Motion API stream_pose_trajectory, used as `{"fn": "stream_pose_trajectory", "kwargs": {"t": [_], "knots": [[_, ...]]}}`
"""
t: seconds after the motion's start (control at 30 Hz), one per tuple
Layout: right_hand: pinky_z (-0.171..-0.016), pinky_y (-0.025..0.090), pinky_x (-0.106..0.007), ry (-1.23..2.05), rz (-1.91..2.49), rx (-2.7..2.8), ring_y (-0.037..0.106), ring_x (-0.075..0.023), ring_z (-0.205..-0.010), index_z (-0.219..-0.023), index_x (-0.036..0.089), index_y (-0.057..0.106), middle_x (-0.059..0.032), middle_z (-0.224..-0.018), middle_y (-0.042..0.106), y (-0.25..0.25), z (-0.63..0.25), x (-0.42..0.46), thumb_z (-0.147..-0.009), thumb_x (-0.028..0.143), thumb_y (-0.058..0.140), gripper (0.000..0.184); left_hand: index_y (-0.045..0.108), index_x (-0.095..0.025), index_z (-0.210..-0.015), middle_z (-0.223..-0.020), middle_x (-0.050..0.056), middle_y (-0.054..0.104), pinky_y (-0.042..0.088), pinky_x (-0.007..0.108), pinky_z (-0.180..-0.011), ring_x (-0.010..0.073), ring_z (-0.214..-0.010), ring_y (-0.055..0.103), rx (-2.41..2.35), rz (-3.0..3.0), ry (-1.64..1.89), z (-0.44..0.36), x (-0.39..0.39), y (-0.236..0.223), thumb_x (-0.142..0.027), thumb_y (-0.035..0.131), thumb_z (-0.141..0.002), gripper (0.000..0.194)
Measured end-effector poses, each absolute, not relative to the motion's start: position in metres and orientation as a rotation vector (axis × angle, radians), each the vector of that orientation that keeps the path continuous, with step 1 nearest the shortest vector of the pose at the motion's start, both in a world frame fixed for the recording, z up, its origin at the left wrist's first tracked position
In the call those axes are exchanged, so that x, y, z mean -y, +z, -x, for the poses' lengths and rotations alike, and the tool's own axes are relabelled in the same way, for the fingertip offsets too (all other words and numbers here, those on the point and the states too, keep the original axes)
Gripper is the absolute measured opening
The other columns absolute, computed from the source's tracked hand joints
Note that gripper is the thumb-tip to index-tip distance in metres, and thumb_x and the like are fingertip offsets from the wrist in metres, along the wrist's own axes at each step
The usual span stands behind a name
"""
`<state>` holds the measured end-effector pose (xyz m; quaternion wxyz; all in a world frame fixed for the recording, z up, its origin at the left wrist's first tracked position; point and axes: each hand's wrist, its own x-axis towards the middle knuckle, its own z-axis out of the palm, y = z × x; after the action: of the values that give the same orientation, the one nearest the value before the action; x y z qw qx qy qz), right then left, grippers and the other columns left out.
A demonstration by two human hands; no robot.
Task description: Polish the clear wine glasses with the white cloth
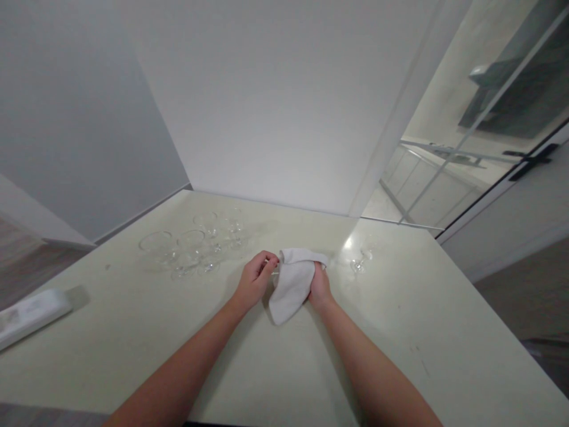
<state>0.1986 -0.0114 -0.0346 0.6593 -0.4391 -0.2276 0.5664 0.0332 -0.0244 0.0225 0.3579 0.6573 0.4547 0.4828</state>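
A white cloth point(294, 284) drapes over my right hand point(320, 284), whose fingers are wrapped in it and mostly hidden. To its left, my left hand point(258, 274) is closed, thumb and fingers pinched on the thin clear stem of a stemmed glass point(275, 273). Most of that glass is covered by the cloth, which hangs in a point above the table. Both hands are close together over the middle of the table.
Several clear stemmed glasses point(191, 240) stand on the white table point(249, 379) at the left. Another clear glass point(358, 264) is to the right of my hands. A white box or packet point(33, 314) lies at the left edge. A wall rises behind, with a glass-paned partition at right.
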Motion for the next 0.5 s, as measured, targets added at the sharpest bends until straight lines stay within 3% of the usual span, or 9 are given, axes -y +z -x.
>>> {"fn": "stream_pose_trajectory", "kwargs": {"t": [0.17,0.3,0.4,0.5], "knots": [[-0.094,0.052,-0.038,1.377,0.905,0.557,0.068,-0.025,-0.102,-0.096,0.018,0.068,-0.0063,-0.094,0.077,-0.029,-0.198,0.017,-0.078,0.057,0.063,0.044,0.059,-0.018,-0.081,-0.061,-0.003,0.049,0.031,0.023,-0.05,0.0123,-0.055,0.041,-1.172,-1.558,1.201,-0.032,0.018,0.018,-0.051,0.046,-0.091,0.037],[-0.093,0.052,-0.034,1.347,0.852,0.719,0.068,-0.0215,-0.101,-0.101,0.021,0.066,-0.0042,-0.102,0.075,-0.032,-0.201,0.02,-0.071,0.044,0.076,0.039,0.055,-0.019,-0.075,-0.054,-0.006,0.036,0.027,0.023,-0.047,0.0106,-0.048,0.034,-1.159,-1.424,1.175,-0.034,0.013,0.011,-0.055,0.045,-0.09,0.041],[-0.09,0.053,-0.033,1.312,0.894,0.737,0.067,-0.0212,-0.1,-0.101,0.021,0.066,-0.003,-0.101,0.075,-0.032,-0.201,0.019,-0.071,0.041,0.076,0.037,0.056,-0.019,-0.082,-0.058,-0.005,0.04,0.031,0.024,-0.049,0.0118,-0.051,0.038,-1.17,-1.45,1.216,-0.033,0.015,0.011,-0.056,0.044,-0.09,0.04],[-0.086,0.055,-0.034,1.317,0.979,0.642,0.069,-0.0236,-0.098,-0.093,0.02,0.069,-0.0046,-0.092,0.077,-0.031,-0.2,0.018,-0.078,0.049,0.067,0.033,0.059,-0.019,-0.094,-0.074,0.001,0.054,0.041,0.027,-0.062,0.015,-0.066,0.05,-1.127,-1.746,1.351,-0.03,0.022,0.014,-0.051,0.048,-0.09,0.034]]}}
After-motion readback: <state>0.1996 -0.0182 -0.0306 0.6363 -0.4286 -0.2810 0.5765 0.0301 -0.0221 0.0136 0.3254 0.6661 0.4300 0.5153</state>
